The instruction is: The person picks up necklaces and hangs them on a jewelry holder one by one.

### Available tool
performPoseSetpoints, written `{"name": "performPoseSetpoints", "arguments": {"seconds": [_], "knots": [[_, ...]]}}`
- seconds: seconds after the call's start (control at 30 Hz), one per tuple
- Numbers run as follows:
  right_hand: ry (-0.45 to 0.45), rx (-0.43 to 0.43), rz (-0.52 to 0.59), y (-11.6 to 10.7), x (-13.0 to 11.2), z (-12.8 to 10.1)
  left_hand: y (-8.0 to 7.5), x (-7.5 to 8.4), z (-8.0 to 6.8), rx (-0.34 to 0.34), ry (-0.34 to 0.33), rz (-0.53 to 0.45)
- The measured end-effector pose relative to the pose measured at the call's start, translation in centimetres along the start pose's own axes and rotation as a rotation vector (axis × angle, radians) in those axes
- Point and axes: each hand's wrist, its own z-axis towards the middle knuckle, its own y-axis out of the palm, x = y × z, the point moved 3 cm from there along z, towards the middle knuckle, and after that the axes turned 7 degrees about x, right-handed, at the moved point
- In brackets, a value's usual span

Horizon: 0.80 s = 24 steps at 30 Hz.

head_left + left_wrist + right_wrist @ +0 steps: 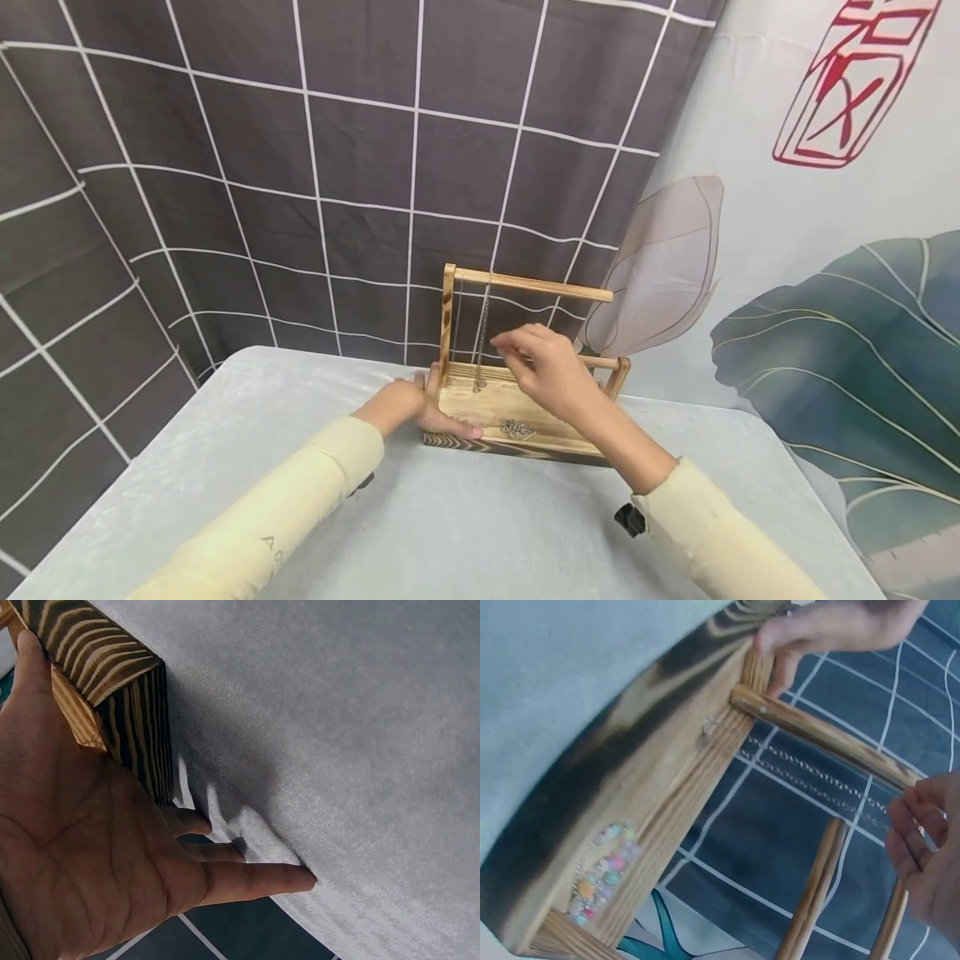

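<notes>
A wooden jewelry stand (532, 286) has an upright post, a top bar and a shallow tray (465, 404). A silver chain necklace (483, 333) hangs from the bar, its pendant low over the tray. My left hand (408, 404) rests against the tray's left end, thumb on the front edge; its other fingers stretch out straight in the left wrist view. Beside the hanging chain is my right hand (543, 362), fingers loosely bent and apart from the chain in the head view. In the right wrist view, a pastel beaded string (604, 874) lies in the tray.
A small silvery heap (517, 429) lies in the tray near its front edge. At the stand's right is a lower bar (600, 362), partly behind the right hand. The stand sits on a table with pale cloth (495, 517), close to a dark grid-patterned curtain (360, 158).
</notes>
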Motion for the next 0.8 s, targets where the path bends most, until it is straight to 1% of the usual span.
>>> {"name": "performPoseSetpoints", "arguments": {"seconds": [0.1,0.2,0.27,0.37,0.43,0.5,0.57,0.6,0.7,0.8], "knots": [[0.025,-0.065,0.010,0.4,-0.2,-0.8,0.0,-0.1,0.1,0.000,-0.006,-0.001],[0.062,-0.152,-0.014,0.9,-0.2,-1.6,0.0,-0.3,0.1,-0.011,-0.006,0.004],[0.105,-0.222,-0.042,1.1,0.0,-2.3,0.0,-0.3,0.1,-0.018,-0.003,0.009],[0.201,-0.343,-0.088,1.6,0.6,-3.5,-0.1,-0.2,-0.1,-0.023,-0.003,0.015],[0.266,-0.426,-0.123,1.9,1.1,-4.4,-0.2,0.0,-0.1,-0.015,-0.003,0.013],[0.311,-0.492,-0.151,2.2,1.7,-5.2,-0.3,0.1,-0.1,-0.005,-0.002,0.012],[0.329,-0.530,-0.175,2.4,2.2,-5.9,-0.3,0.1,-0.1,0.003,0.001,0.008],[0.336,-0.536,-0.190,2.4,2.4,-6.2,-0.3,0.1,0.0,0.007,0.002,0.007],[0.359,-0.540,-0.249,2.3,3.4,-6.8,-0.1,0.0,0.2,0.002,0.004,0.007],[0.420,-0.542,-0.292,2.2,4.9,-7.3,-0.1,-0.1,0.2,-0.007,0.006,0.002]]}}
